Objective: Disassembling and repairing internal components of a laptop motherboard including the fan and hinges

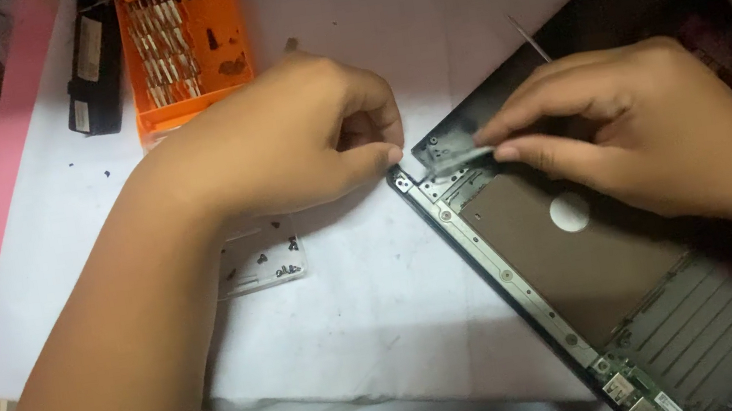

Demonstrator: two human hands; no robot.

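Fingers (pixel 512 150) of right hand (pixel 645 130) pinch grey strip (pixel 461 159) at opened laptop (pixel 591 288) corner — left hand (pixel 279 141) curled closed, empty — orange bit case (pixel 182 44) behind.

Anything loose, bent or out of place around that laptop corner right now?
Yes: small dark screws lie scattered loose on the white table cover, outside the clear tray. At the opened laptop, a thin grey strip sits lifted, pinched by the right hand.

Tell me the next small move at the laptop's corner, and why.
Probably lift the grey bracket gently with the right hand while the left hand steadies the open laptop's corner. The right fingertips already pinch that piece at the corner, and the left thumb presses the frame edge beside it.
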